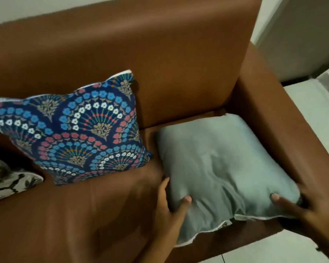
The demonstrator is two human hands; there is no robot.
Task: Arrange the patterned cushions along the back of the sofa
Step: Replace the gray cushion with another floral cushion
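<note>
Grey cushion (pixel 222 168) pinched at near edge, left hand (pixel 171 211), right hand (pixel 300 209).

Sofa (pixel 122 54) fills the view, backrest at top, armrest (pixel 285 120) on the right. Middle cushion (pixel 80 130) leans against the backrest, bottom edge on the seat. Right cushion (pixel 222 164) lies flat on the seat, between middle cushion and armrest, touching the armrest. Left hand (pixel 169 211) on its front-left corner, right hand (pixel 300 207) on its front-right corner. Third cushion (pixel 6 179) at far left, in front of the middle one, partly cut off.
</note>
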